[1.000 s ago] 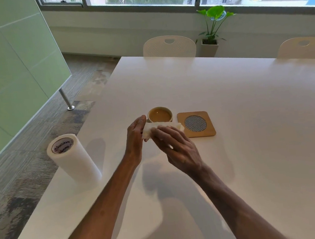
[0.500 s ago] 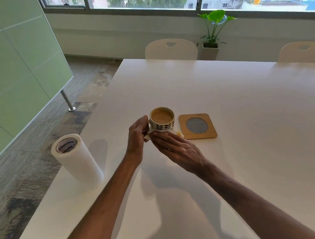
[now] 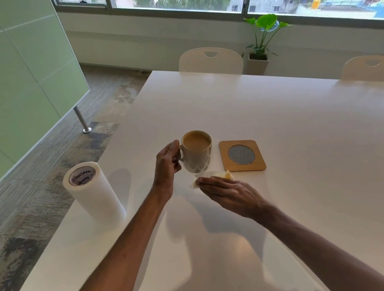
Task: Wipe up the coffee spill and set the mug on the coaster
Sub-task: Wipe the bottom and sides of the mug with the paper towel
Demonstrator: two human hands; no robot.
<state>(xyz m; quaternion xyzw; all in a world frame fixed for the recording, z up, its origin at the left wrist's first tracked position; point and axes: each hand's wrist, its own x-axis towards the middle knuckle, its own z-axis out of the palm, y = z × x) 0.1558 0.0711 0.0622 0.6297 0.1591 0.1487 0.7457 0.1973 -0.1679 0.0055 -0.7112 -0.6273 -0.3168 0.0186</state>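
A person at a white meeting-room surface (image 3: 298,193) grips the handle of a patterned mug (image 3: 197,153) with the left hand (image 3: 167,169), fingers curled round the handle. The mug is nearly full of milky coffee. It sits upright just left of the square wooden coaster (image 3: 241,155) and is not on it; whether its base touches the surface or hangs just above cannot be told from this angle.

The right hand (image 3: 226,189) lies flat, fingers straight, pressing a folded paper towel (image 3: 214,175) to the surface directly in front of the mug. The towel's far end shows a yellow-brown stain. No loose coffee can be seen on the bare top around it.

The wiping step appears to be near its close, with the mug held out of the towel's way. The next move is likely a short carry to the right to set the mug squarely on the coaster's round mesh centre. With the coffee close to the rim, that calls for a level, unhurried move, or there could be a fresh spill.

A paper-towel roll (image 3: 94,193) stands near the surface's left edge.
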